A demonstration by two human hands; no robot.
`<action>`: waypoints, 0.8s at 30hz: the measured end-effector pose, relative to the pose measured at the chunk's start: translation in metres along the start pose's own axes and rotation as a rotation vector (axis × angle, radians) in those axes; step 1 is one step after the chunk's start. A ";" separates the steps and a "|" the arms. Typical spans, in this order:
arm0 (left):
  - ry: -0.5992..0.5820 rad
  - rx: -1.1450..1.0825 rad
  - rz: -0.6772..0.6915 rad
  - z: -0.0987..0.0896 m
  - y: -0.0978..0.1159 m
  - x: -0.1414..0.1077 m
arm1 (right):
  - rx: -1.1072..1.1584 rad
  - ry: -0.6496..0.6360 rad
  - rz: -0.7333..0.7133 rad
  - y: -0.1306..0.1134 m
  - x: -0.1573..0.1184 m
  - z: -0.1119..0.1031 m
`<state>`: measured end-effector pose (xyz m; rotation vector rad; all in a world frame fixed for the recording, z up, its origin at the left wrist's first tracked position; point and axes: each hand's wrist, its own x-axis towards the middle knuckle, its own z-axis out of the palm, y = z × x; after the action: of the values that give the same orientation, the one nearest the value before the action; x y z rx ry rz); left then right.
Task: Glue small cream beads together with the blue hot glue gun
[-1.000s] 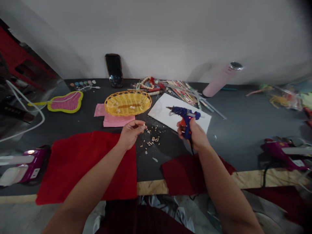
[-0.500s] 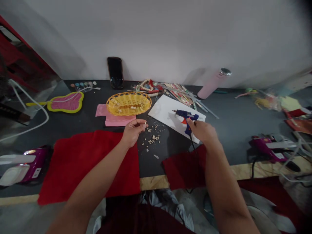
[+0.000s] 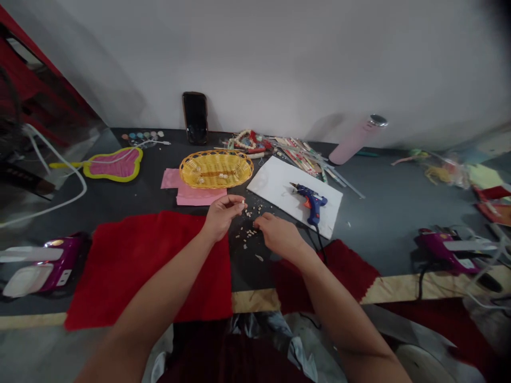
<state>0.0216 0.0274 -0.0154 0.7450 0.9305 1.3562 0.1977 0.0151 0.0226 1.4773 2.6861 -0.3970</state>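
Between its thumb and fingertips my left hand (image 3: 220, 217) pinches a small whitish piece (image 3: 243, 202), above the dark tabletop. My right hand (image 3: 278, 234) reaches into a scatter of small cream-coloured pieces (image 3: 250, 232). Its fingers are drawn together at the edge of the pile, and whatever they may hold is hidden. To the right, a blue glue gun (image 3: 311, 201) with an orange trigger lies on a white board (image 3: 275, 178), its cord running toward the front edge. Behind the left hand, a yellow woven basket (image 3: 215, 183) with a few small pieces in it rests partly on pink sheets (image 3: 195, 198).
A red cloth (image 3: 159, 260) covers the front left; a smaller dark red cloth (image 3: 347, 268) lies front right. At the back stand a phone (image 3: 195, 118) and a pink bottle (image 3: 357, 141), with assorted sticks (image 3: 307, 157) between them. Purple devices (image 3: 64, 263) sit at both sides.
My right hand has let go of the glue gun, which now lies on the white board, and moved left to the small pieces. The left hand still holds its piece.
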 end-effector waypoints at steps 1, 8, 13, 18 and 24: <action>0.003 0.001 -0.001 0.001 0.001 0.000 | 0.012 0.026 0.009 0.004 0.002 0.004; 0.001 0.000 -0.018 0.002 0.003 -0.002 | 0.172 0.225 0.042 0.021 0.009 0.011; -0.012 -0.002 -0.001 0.001 0.001 -0.001 | 0.182 0.346 0.157 0.023 0.012 0.011; -0.015 0.010 0.000 0.000 -0.001 -0.001 | 0.269 0.482 0.078 0.025 0.018 0.012; -0.020 -0.002 0.009 0.000 0.000 -0.001 | 0.414 0.476 0.036 0.029 0.022 0.019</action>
<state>0.0218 0.0259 -0.0155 0.7604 0.9112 1.3548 0.2084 0.0438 -0.0050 1.9410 3.0641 -0.7181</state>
